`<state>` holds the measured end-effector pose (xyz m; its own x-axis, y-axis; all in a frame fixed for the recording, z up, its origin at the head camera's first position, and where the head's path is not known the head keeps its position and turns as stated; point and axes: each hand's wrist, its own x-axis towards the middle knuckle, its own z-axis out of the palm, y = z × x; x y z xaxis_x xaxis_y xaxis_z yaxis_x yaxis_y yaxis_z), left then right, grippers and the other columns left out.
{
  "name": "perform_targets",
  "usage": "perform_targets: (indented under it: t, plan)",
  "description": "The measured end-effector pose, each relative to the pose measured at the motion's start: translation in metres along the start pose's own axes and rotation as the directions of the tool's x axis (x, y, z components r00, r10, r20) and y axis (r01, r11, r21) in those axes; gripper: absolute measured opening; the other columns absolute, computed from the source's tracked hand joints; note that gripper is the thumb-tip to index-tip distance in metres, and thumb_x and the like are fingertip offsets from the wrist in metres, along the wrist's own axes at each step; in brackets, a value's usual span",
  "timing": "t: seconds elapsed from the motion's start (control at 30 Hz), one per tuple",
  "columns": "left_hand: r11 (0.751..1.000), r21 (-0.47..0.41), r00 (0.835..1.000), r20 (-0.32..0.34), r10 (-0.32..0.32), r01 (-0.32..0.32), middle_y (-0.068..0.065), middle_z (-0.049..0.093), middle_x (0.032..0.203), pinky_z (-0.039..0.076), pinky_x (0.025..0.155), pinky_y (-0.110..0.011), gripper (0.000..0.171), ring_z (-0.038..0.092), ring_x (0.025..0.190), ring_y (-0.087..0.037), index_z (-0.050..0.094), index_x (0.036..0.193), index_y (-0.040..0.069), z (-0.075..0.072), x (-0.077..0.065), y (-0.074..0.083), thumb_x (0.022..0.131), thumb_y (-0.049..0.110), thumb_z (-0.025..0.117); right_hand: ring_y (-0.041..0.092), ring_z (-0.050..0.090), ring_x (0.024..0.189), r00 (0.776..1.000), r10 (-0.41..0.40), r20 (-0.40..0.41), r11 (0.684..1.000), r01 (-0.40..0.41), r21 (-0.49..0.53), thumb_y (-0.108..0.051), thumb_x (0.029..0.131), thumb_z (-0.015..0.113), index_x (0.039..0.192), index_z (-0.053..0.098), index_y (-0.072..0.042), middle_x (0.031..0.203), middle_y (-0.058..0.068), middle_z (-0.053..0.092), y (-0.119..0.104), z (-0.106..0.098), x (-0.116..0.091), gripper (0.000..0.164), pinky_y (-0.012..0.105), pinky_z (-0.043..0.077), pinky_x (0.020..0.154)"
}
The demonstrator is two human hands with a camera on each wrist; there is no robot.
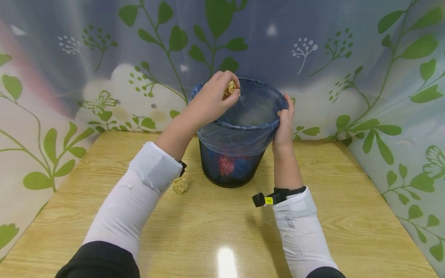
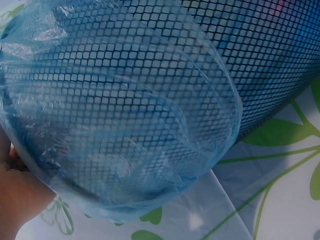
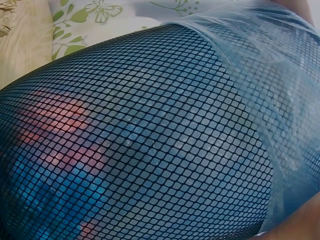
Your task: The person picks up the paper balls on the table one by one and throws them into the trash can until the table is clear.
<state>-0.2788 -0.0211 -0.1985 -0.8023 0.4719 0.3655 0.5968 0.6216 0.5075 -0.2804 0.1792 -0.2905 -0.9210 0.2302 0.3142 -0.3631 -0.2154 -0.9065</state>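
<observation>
In the head view my left hand pinches a crumpled yellow paper ball above the left part of the bin's opening. My right hand grips the right rim of the black mesh bin, thumb on the rim. A thin blue plastic bag lines the bin and folds down over its outside. Through the mesh show red and blue crumpled pieces, low in the bin. The left wrist view has the left hand beside the rim, its fingers mostly hidden.
Another crumpled yellow paper ball lies on the wooden table, left of the bin and close to my left wrist. Behind the table hangs a leaf-printed curtain, which also runs along both sides.
</observation>
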Motion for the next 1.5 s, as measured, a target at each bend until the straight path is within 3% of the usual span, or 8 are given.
perform_targets:
  t: [0.5, 0.73, 0.97, 1.13, 1.37, 1.5]
  plan:
    - [0.997, 0.075, 0.991, 0.133, -0.031, 0.021, -0.008, 0.048, 0.117, 0.041, 0.085, -0.038, 0.022, 0.046, 0.097, -0.023, 0.05, 0.118, 0.013, 0.0089, 0.0001, 0.0031, 0.101, 0.026, 0.045, 0.022, 0.028, 0.14, 1.0, -0.001, -0.003, 1.0, 0.001, -0.024, -0.017, 0.087, 0.027, 0.153, 0.018, -0.016, 0.158, 0.006, 0.016, -0.0008, -0.0003, 0.0008, 0.067, 0.037, 0.023, 0.114]
    - [0.994, 0.102, 0.987, 0.155, -0.044, 0.028, -0.008, 0.049, 0.118, 0.042, 0.086, -0.038, 0.025, 0.047, 0.098, -0.023, 0.05, 0.121, 0.013, 0.0079, -0.0002, 0.0022, 0.101, 0.027, 0.045, 0.023, 0.029, 0.139, 1.0, -0.014, 0.008, 1.0, 0.014, -0.005, -0.017, 0.087, 0.027, 0.153, 0.018, -0.014, 0.158, 0.008, 0.017, -0.001, -0.0007, 0.0009, 0.066, 0.039, 0.023, 0.114]
    - [0.995, 0.082, 0.985, 0.162, -0.062, 0.049, -0.009, 0.044, 0.14, 0.042, 0.091, -0.038, 0.039, 0.048, 0.11, -0.022, 0.041, 0.137, 0.016, 0.0088, 0.0003, 0.0011, 0.101, 0.03, 0.046, 0.024, 0.031, 0.137, 1.0, 0.008, 0.01, 1.0, -0.008, -0.002, -0.018, 0.088, 0.026, 0.153, 0.017, -0.017, 0.157, 0.006, 0.019, -0.0018, -0.0006, 0.0009, 0.066, 0.038, 0.024, 0.112]
    - [0.994, 0.091, 0.983, 0.172, -0.07, 0.055, -0.008, 0.04, 0.144, 0.042, 0.094, -0.039, 0.045, 0.047, 0.116, -0.022, 0.038, 0.142, 0.018, 0.0092, 0.0004, 0.0018, 0.1, 0.032, 0.048, 0.025, 0.031, 0.137, 1.0, 0.02, 0.005, 1.0, -0.02, 0.008, -0.017, 0.087, 0.026, 0.153, 0.017, -0.018, 0.156, 0.006, 0.021, -0.0014, -0.0009, 0.0008, 0.066, 0.039, 0.023, 0.114]
    - [0.991, 0.126, 0.981, 0.179, -0.075, 0.053, -0.007, 0.032, 0.153, 0.038, 0.106, -0.04, 0.055, 0.039, 0.135, -0.023, 0.03, 0.15, 0.021, 0.0087, 0.0015, 0.003, 0.099, 0.034, 0.05, 0.024, 0.03, 0.138, 1.0, 0.016, 0.006, 1.0, -0.016, 0.002, -0.017, 0.088, 0.026, 0.153, 0.017, -0.018, 0.157, 0.005, 0.018, -0.0016, -0.0001, 0.0013, 0.065, 0.039, 0.023, 0.114]
    - [0.987, 0.157, 0.98, 0.186, -0.069, 0.04, -0.005, 0.017, 0.161, 0.03, 0.114, -0.042, 0.066, 0.025, 0.146, -0.024, 0.017, 0.155, 0.025, 0.0088, 0.003, 0.0028, 0.099, 0.036, 0.05, 0.025, 0.03, 0.138, 1.0, 0.007, 0.01, 1.0, -0.008, 0.009, -0.017, 0.088, 0.026, 0.153, 0.017, -0.017, 0.157, 0.007, 0.019, -0.0012, -0.0001, 0.0012, 0.065, 0.041, 0.023, 0.115]
